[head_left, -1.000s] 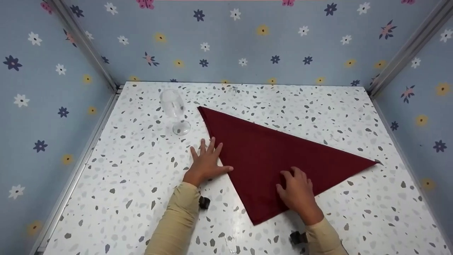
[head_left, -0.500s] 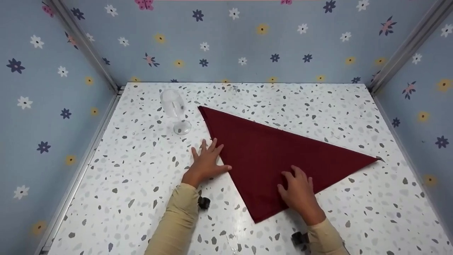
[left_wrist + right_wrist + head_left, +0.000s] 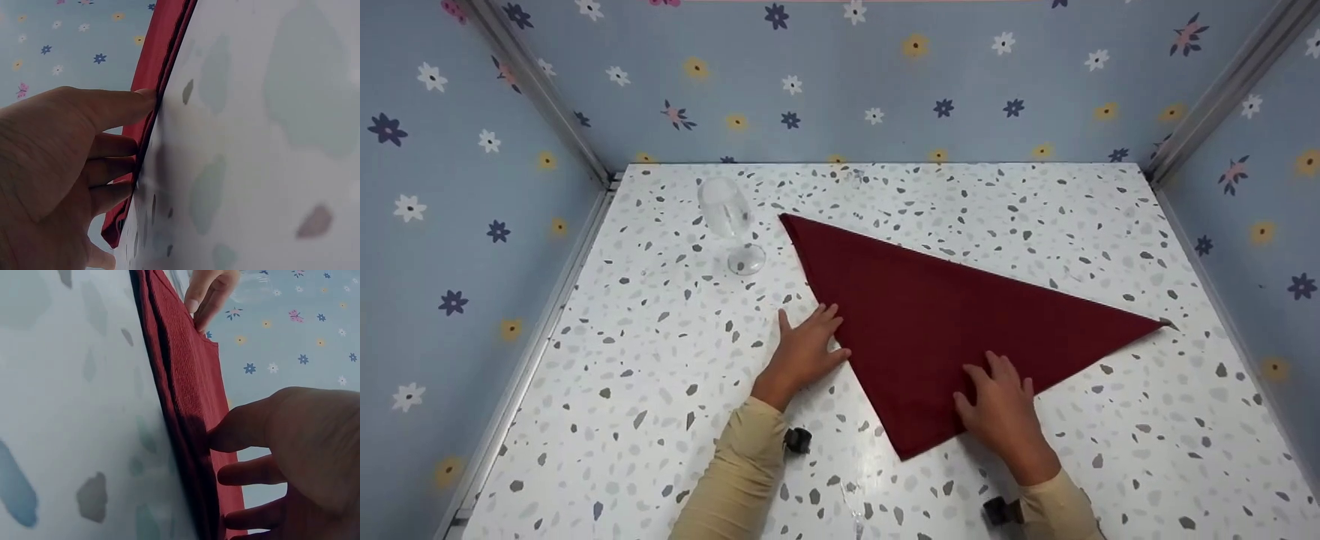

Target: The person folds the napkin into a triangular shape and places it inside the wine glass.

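A dark red cloth napkin (image 3: 919,315), folded into a triangle with layered edges, lies flat on the table. In the head view my left hand (image 3: 802,356) is at its left edge, thumb and fingertips touching the cloth. The left wrist view shows that hand (image 3: 67,146) with fairly straight fingers against the folded edge (image 3: 147,84). My right hand (image 3: 1003,409) rests over the lower right side of the napkin, fingers spread and slightly bent. In the right wrist view its thumb and fingertips touch the red cloth (image 3: 185,377).
A clear stemmed glass (image 3: 727,217) stands on the table left of the napkin's far corner. The white speckled table (image 3: 645,360) is bounded by flowered blue panels (image 3: 840,82) at the back and both sides.
My left hand's fingers have drawn closer together and shifted slightly onto the napkin's edge. The right hand has moved a little to the right. The head view has tilted slightly; the napkin looks unchanged.
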Tool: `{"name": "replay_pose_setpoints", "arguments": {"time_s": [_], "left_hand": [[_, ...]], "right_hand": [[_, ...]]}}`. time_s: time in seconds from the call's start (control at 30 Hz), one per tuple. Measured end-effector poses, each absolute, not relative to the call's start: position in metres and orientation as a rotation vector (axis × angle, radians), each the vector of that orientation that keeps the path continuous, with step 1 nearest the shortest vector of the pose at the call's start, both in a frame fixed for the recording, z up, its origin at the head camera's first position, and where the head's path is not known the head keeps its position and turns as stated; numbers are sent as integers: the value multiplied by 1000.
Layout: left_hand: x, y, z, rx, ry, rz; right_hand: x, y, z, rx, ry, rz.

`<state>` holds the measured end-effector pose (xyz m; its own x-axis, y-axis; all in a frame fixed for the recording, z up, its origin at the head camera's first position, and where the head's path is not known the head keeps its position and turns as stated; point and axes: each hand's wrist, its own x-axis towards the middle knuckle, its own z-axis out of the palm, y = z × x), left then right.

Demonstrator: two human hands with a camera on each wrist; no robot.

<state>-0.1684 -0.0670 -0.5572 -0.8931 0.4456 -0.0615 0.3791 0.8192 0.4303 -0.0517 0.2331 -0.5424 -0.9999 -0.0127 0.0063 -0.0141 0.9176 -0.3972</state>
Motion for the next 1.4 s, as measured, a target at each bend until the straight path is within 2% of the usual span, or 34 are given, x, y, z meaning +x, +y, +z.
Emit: {"name": "replay_pose_setpoints", "arguments": {"time_s": [0.23, 0.67, 1.4], "left_hand": [[-165, -65, -555, 676, 2817, 655], [-161, -59, -558, 675, 2828, 652], [-163, -43, -562, 576, 2965, 565]], "right_hand": [[-46, 234, -544, -14, -3078, 644], [-57, 247, -548, 7, -3038, 720], [-101, 275, -554, 92, -2940, 736]]}}
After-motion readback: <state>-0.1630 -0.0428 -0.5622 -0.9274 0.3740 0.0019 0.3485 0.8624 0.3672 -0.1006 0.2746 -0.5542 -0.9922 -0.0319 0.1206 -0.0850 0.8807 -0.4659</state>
